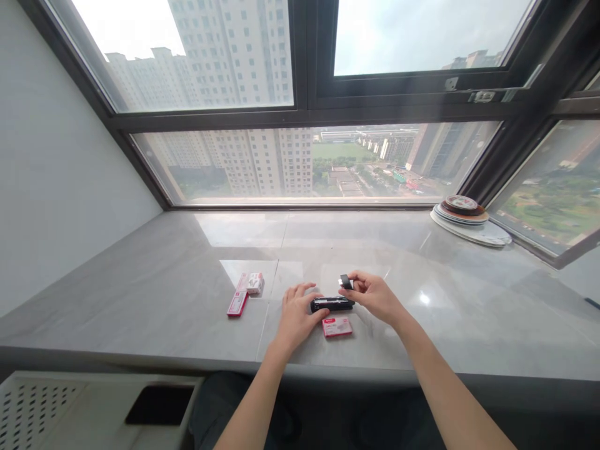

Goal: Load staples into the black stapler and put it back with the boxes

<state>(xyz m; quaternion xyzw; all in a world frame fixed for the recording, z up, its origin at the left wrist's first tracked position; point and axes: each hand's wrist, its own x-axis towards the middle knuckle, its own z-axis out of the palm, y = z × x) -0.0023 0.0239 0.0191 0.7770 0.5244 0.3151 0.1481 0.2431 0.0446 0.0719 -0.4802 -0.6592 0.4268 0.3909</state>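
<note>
A black stapler point(332, 304) lies on the grey marble sill point(164, 281) in front of me. My left hand point(297, 312) rests on its left end, fingers curled over it. My right hand point(375, 295) grips the stapler's right end, where a black part point(345, 281) sticks up between my fingers. A small red and white staple box point(337, 326) lies just in front of the stapler, near my left thumb.
Two more red and white staple boxes point(255, 282) point(237, 303) lie to the left. A stack of plates point(466, 215) sits at the back right by the window. A white perforated surface point(56, 406) is below the sill at the lower left.
</note>
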